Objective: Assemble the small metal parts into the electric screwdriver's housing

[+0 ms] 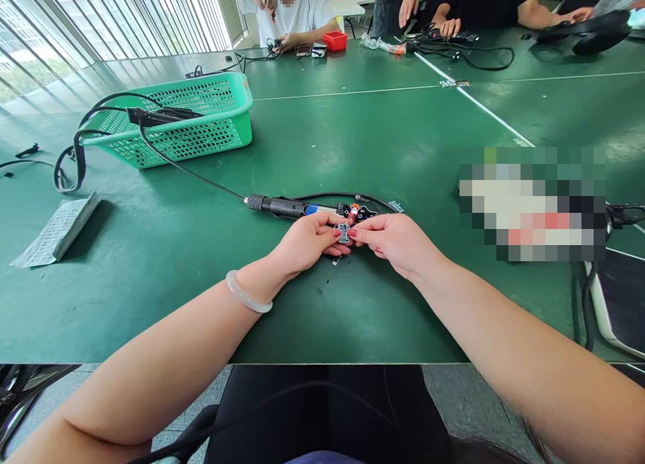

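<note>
Both hands meet over the table, pinching a small blue-grey circuit board [344, 233] between thumbs and fingertips. My left hand [308, 241] is closed on its left side, with a pale bangle [248, 293] round the wrist. From the right, my right hand [394, 241] grips the board's other edge, also closed. Just behind the fingers lies a black, wand-shaped corded handle [279, 206] with a blue band. At its right end a small red part [354, 213] and dark pieces show, partly covered by my hands.
A green mesh basket [236, 125] with black cables stands back left. A folded paper bundle [56, 232] lies at left. A blurred-out patch [531, 205] covers something at right, above a dark, white-edged device [619, 296]. Across the table [322, 131], people work near a red tray [335, 41].
</note>
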`<state>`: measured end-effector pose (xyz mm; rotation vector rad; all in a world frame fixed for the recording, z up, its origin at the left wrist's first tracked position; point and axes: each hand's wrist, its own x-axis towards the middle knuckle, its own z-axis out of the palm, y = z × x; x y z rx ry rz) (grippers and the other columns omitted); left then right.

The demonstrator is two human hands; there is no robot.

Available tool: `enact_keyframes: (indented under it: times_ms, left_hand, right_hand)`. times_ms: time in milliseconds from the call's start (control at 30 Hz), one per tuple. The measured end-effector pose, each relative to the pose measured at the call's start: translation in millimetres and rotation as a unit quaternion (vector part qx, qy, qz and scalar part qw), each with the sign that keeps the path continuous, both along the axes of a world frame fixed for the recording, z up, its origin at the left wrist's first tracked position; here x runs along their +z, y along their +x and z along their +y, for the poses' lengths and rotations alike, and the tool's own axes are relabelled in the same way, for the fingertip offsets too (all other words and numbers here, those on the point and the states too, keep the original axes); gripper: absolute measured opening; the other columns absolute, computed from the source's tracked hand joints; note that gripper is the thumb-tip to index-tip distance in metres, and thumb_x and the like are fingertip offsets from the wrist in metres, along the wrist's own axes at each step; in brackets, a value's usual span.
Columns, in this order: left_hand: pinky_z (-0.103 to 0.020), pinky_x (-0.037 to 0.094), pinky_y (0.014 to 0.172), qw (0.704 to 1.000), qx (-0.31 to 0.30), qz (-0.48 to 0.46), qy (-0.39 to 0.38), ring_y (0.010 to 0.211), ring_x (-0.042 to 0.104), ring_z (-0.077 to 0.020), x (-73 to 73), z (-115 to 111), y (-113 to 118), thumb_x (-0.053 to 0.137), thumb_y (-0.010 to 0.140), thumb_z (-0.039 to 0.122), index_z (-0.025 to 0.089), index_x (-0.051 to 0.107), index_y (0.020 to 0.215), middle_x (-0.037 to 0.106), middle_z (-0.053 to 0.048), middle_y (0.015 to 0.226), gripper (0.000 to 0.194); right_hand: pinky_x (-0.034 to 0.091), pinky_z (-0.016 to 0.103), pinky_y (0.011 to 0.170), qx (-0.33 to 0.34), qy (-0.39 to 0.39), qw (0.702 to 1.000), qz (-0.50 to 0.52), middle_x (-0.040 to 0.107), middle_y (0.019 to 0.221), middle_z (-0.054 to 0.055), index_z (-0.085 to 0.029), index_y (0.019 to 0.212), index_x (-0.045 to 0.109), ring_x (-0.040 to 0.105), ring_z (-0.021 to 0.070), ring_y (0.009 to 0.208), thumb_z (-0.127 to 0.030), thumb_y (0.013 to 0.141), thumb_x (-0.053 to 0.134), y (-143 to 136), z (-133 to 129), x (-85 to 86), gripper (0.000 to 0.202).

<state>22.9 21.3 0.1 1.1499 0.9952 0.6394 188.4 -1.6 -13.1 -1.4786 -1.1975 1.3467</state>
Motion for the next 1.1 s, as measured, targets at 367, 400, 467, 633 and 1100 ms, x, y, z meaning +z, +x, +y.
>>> enact_keyframes:
  times_ms: [367, 400, 467, 633, 1100]
  left_hand:
    - [-0.019, 0.055, 0.062, 1.0, 0.004, 0.0, 0.002, 0.061, 0.068, -0.0095, -1.1, 0.2, -0.9, 0.057, 0.085, 0.005, 0.01, 0.06, 0.093, 0.072, -0.005, 0.071, 0.01]
    - [-0.019, 0.056, 0.063, 1.0, 0.005, 0.001, 0.003, 0.062, 0.068, -0.0094, -1.6, 0.2, -1.0, 0.057, 0.085, 0.005, 0.01, 0.06, 0.093, 0.072, -0.005, 0.071, 0.01]
    - [-0.019, 0.056, 0.063, 1.0, 0.005, -0.003, 0.004, 0.062, 0.069, -0.0094, -2.9, 0.3, -1.4, 0.058, 0.085, 0.005, 0.01, 0.06, 0.093, 0.072, -0.005, 0.071, 0.01]
    - [-0.018, 0.056, 0.062, 1.0, -0.003, -0.019, 0.016, 0.062, 0.069, -0.0097, -4.7, -0.5, -2.4, 0.062, 0.082, 0.008, 0.01, 0.06, 0.093, 0.071, -0.004, 0.068, 0.011]
    - [-0.021, 0.055, 0.065, 0.999, -0.008, 0.017, 0.026, 0.064, 0.068, -0.0102, -3.2, -0.6, -2.0, 0.057, 0.084, 0.004, 0.01, 0.059, 0.094, 0.072, -0.006, 0.073, 0.012]
  right_hand:
    - [0.022, 0.027, 0.048, -0.006, 0.012, 1.0, -0.019, 0.056, 0.053, -0.001, -0.015, 0.064, 0.07, 0.035, 0.0059, 0.045, -0.042, 0.057, 0.078, -0.9, -2.3, 3.2, 0.029]
    - [0.023, 0.027, 0.048, -0.003, 0.012, 1.0, -0.02, 0.056, 0.053, -0.002, -0.015, 0.064, 0.07, 0.034, 0.0058, 0.045, -0.042, 0.057, 0.078, -1.1, -2.2, 3.1, 0.029]
    - [0.023, 0.027, 0.049, 0.001, 0.01, 1.0, -0.022, 0.055, 0.053, -0.002, -0.015, 0.063, 0.069, 0.034, 0.0057, 0.046, -0.042, 0.057, 0.078, -1.3, -2.1, 3.1, 0.029]
    - [0.026, 0.027, 0.051, 0.003, 0.007, 1.0, -0.023, 0.053, 0.051, -0.003, -0.016, 0.061, 0.067, 0.034, 0.0058, 0.046, -0.04, 0.057, 0.079, -1.5, -2.9, 4.5, 0.027]
    - [0.027, 0.027, 0.05, 0.016, 0.02, 0.999, -0.047, 0.059, 0.058, 0.0, -0.016, 0.068, 0.072, 0.039, 0.0071, 0.048, -0.042, 0.063, 0.074, -0.3, -3.3, 3.9, 0.026]
